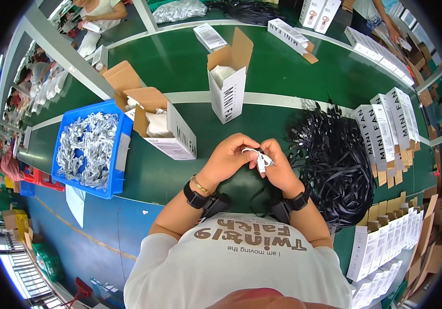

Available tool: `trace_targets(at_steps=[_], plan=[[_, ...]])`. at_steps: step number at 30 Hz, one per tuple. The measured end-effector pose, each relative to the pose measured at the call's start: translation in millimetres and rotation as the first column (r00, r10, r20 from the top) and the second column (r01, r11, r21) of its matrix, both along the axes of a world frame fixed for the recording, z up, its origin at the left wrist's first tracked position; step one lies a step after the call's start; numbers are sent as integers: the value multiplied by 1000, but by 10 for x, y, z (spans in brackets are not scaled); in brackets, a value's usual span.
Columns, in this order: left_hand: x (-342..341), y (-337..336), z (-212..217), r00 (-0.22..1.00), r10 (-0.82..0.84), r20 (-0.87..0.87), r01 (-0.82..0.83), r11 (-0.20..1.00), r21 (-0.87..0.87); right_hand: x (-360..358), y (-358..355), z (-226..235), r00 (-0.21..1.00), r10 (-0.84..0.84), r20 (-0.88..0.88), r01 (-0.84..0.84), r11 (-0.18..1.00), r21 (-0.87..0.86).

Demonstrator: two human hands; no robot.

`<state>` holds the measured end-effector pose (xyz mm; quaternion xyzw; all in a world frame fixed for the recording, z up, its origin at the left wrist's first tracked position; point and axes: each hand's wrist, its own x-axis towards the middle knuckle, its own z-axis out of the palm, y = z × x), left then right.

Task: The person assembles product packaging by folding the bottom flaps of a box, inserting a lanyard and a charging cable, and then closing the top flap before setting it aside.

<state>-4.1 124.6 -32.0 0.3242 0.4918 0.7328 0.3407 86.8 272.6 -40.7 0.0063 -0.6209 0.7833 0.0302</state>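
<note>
In front of my chest, both hands meet over a small bundled white cable (263,161). My left hand (231,156) pinches it from one side with thumb and forefinger. From the other side my right hand (279,167) grips the same bundle with curled fingers. Something small and dark shows between the fingertips, too covered to make out. A thin black strap (256,194) hangs below the right hand; where its upper end goes is hidden. Straight ahead stands an open white box (227,95) with a white wrapped item inside. More open white boxes (182,135) stand beyond my left hand.
At left a blue bin (113,177) holds many bundled cables. Right of my hands lies a heap of black lanyards (334,170). White boxes (378,135) line the right side, with a carton of more boxes (380,242) below. Other people work across the green table (288,77).
</note>
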Motion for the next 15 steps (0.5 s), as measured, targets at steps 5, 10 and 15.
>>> trace_targets(at_steps=[5,10,15], plan=[[7,-5,47,995,9,102,-7,1000,-17,10,19,-21,998,-34,47,30,996,82],[36,-8,53,993,102,-65,-109,986,-122,0,16,-54,999,-43,8,41,985,167],[39,2,18,938,331,-106,-340,937,-78,30,-105,-8,989,-132,-59,145,898,416]])
